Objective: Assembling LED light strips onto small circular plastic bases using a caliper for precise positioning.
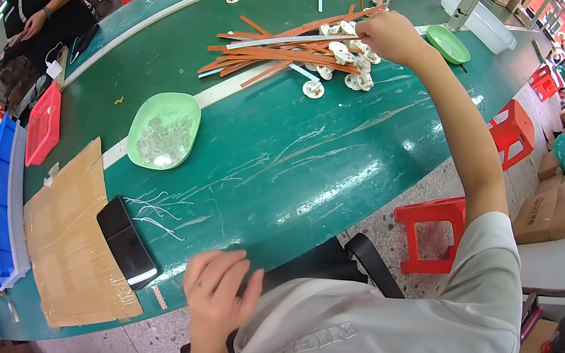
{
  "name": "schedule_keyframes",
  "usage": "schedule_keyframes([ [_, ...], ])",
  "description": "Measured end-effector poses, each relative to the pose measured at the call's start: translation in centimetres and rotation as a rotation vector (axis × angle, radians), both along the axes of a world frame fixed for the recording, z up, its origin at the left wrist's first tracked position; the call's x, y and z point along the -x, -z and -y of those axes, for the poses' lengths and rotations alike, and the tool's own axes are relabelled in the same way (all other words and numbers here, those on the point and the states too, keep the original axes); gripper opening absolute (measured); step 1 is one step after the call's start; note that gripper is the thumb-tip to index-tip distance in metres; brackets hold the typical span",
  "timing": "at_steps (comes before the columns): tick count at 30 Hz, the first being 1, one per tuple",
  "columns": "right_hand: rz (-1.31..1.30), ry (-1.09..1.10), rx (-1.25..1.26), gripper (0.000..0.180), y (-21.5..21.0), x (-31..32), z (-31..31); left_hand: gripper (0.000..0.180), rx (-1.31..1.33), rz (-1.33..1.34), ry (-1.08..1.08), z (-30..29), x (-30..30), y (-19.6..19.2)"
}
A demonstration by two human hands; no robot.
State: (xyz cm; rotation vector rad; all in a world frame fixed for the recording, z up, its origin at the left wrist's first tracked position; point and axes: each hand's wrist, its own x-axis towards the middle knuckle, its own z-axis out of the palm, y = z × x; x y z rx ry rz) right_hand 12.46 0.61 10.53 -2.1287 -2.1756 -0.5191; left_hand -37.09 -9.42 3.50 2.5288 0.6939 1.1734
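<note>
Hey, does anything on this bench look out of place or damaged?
The orange-brown strips lie crisscrossed, looking untidy. The green tabletop bears pale streaks, perhaps scratches. A small yellow scrap lies alone beyond the left-hand green bowl, like litter.

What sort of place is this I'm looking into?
Most likely a small workshop or assembly area: there is a long green worktable, a loose pile of orange-brown strips lying on it, and cardboard boxes stacked at the right.
</note>
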Motion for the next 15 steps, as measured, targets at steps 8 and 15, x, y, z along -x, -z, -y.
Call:
schedule_keyframes([
  [8,-0.262,-0.027,-0.219,0.016,-5.6,0.4,7.6,0.024,-0.049,0.042,-0.083,-2.8,0.5,0.6],
  [15,-1.328,-0.141,-0.094,0.021,-0.6,6.7,11.3,0.028,0.334,0.072,0.077,-5.2,-4.2,-1.2],
])
